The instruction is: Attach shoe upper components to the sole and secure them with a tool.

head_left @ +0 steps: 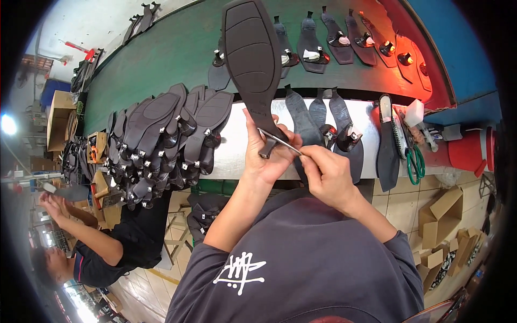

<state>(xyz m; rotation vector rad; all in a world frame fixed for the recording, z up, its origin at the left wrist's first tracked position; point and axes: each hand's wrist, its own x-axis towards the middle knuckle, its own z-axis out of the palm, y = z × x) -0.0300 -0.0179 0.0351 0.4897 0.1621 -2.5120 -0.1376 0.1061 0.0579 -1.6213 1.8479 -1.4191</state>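
My left hand (262, 160) is closed around the heel end of a black shoe sole (251, 51), which stands up with its square toe pointing away from me. Between the fingers and thumb of my right hand (331, 175) is a thin metal rod-like tool (279, 140), lying across the narrow heel end of the sole. Its tip is by my left fingers, and I cannot tell exactly what kind of tool it is. On the metal worktop just beyond my hands lie several dark insole pieces (304, 110) with small shiny heel parts.
A large pile of black soles (156, 116) covers the worktop at left. Along the green conveyor belt (177, 46), soles run toward a red-lit heater (398, 27). Green-handled scissors (416, 166), a red bin (468, 151) and cardboard boxes (441, 215) are at right. A co-worker (102, 247) works at left.
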